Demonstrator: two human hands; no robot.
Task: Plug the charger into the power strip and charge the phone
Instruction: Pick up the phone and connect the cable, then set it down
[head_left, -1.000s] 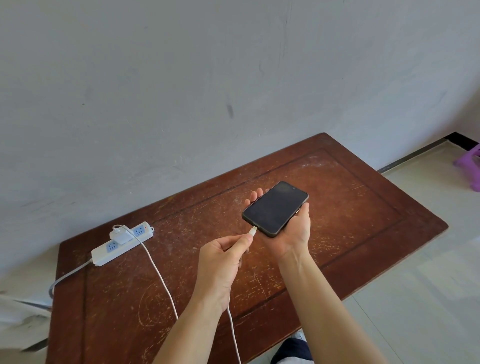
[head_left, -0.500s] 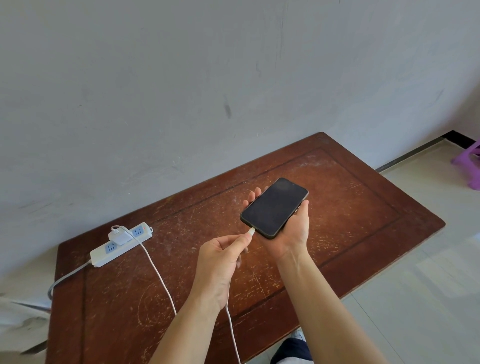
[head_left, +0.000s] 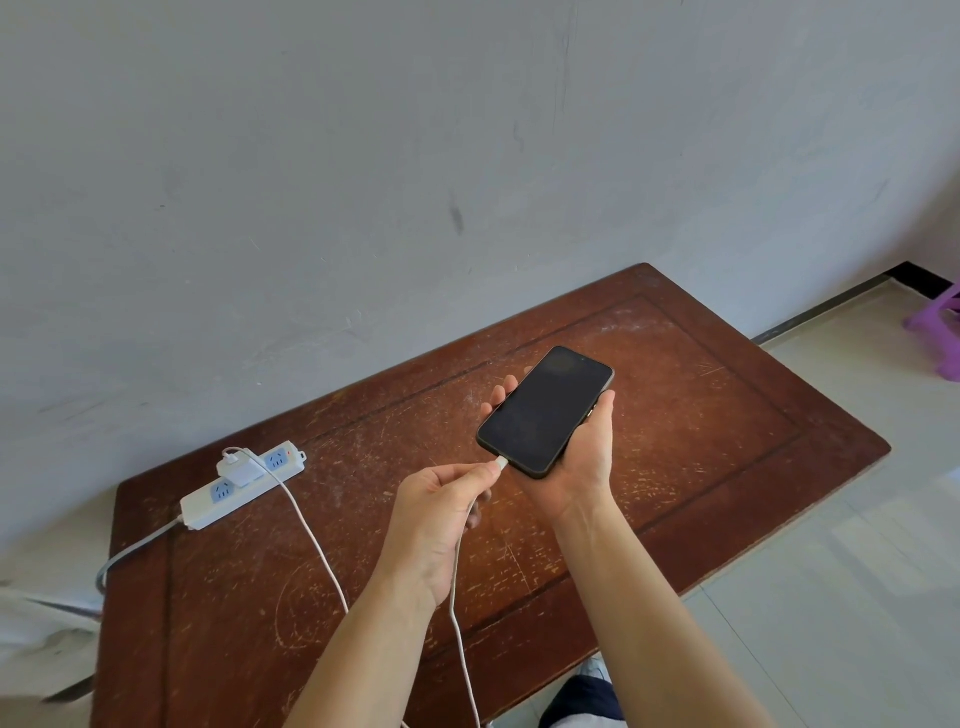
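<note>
A white power strip (head_left: 208, 506) lies at the back left of the wooden table (head_left: 727, 426). A white charger (head_left: 240, 472) sits plugged into it. From the charger a white cable (head_left: 306, 525) runs across the table and up to my left hand (head_left: 441, 514). That hand pinches the cable's plug (head_left: 501, 463), which touches the bottom edge of a black phone (head_left: 545, 410). The phone lies face up in my right hand (head_left: 576, 462), held above the table's middle. Its screen is dark.
A grey wall stands right behind the table. Pale floor tiles lie to the right, with a purple plastic stool (head_left: 937, 327) at the far right edge. The power strip's grey cord (head_left: 130, 551) drops off the table's left side.
Both hands have stayed almost still, with the cable plug at the phone's bottom edge throughout. The phone's screen stays dark.
</note>
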